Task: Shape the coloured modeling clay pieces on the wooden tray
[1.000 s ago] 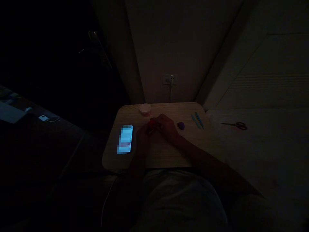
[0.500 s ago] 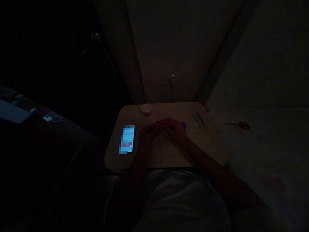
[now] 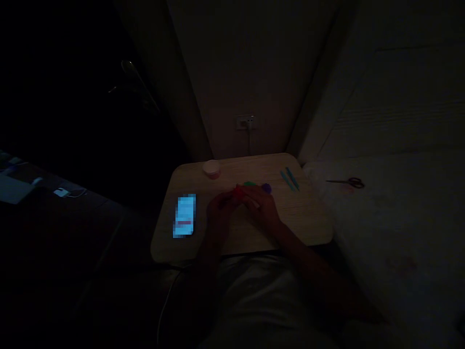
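The left hand (image 3: pixel 219 204) and right hand (image 3: pixel 265 204) pinched the red lump (image 3: pixel 239 192), which likely wanted light, even pressure, clear of the purple lump (image 3: pixel 267 188) at right.

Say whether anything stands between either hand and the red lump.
Nothing visible does: the left hand and right hand both hold the red lump. The green piece and purple lump lie beyond the right hand.
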### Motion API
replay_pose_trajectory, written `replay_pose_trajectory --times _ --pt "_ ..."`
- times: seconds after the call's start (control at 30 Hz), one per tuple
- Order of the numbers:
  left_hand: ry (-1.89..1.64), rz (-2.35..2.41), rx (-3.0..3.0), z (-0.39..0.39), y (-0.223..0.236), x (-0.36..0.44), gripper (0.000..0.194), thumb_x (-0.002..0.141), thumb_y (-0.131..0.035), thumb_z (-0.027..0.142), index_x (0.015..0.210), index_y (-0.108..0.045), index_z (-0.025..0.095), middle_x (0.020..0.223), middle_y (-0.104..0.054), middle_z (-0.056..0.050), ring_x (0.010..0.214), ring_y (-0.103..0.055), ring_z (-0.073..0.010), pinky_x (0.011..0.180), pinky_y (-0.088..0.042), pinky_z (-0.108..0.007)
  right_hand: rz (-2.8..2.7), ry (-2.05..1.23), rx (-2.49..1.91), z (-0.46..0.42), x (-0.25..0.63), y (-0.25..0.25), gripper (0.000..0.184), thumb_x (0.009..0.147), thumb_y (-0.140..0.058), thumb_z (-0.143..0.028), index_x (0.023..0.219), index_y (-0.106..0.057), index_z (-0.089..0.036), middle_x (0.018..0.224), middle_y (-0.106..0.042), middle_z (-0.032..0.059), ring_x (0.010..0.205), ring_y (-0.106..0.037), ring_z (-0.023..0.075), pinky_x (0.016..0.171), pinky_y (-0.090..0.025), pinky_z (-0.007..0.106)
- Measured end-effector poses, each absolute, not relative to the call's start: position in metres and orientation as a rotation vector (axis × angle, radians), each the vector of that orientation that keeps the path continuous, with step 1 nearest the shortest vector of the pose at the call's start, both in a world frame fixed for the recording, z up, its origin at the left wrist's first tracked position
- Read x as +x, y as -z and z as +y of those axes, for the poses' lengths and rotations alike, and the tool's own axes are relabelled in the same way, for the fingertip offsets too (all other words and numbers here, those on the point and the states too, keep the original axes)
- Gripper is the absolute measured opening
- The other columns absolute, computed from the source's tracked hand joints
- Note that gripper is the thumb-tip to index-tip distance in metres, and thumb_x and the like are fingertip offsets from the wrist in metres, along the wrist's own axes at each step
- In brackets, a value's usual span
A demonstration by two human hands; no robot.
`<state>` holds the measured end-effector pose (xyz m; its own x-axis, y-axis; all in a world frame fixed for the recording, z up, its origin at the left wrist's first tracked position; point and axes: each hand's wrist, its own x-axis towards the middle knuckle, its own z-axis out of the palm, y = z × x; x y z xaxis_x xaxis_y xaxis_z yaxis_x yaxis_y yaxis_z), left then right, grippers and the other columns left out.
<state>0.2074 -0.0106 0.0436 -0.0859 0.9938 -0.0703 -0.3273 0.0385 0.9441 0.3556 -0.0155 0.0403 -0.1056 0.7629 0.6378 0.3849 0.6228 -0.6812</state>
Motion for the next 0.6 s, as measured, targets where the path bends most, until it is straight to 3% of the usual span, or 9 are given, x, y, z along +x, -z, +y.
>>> replay_pose_trajectory --times 0.2,0.43,0.6 --pt "-1.294 0.959 0.849 -0.008 -0.04 0.208 0.039 0.056 -0.095 0.032 0.086 -0.076 0.016 0.085 -0.077 -0.005 0.076 -0.071 -0.0172 0.072 -0.057 -0.028 -1.715 -0.402 -0.974 -0.022 0.359 -0.035 0.037 0.093 -0.07 -0.033 0.13 -0.07 -0.028 0.123 -0.074 0.0098 0.114 -0.066 0.0263 0.099 -0.053 0.045" --pt "-1.302 0.817 0.767 -0.01 -0.041 0.216 0.039 0.064 -0.092 0.042 0.088 -0.073 0.017 0.09 -0.076 -0.005 0.08 -0.07 -0.0166 0.076 -0.057 -0.029 -1.763 -0.283 -1.06 -0.015 0.359 -0.044 0.024 0.095 -0.068 -0.032 0.117 -0.078 -0.028 0.104 -0.075 0.0087 0.101 -0.064 0.0262 0.092 -0.052 0.044" --pt "-1.243 0.826 0.776 -0.012 -0.049 0.217 0.038 0.072 -0.086 0.046 0.088 -0.073 0.015 0.091 -0.076 -0.008 0.084 -0.071 -0.0201 0.077 -0.058 -0.032 -1.734 -0.202 -1.071 -0.015 0.351 -0.051 0.023 0.098 -0.063 -0.03 0.114 -0.079 -0.027 0.102 -0.072 0.0092 0.1 -0.061 0.0256 0.09 -0.05 0.043"
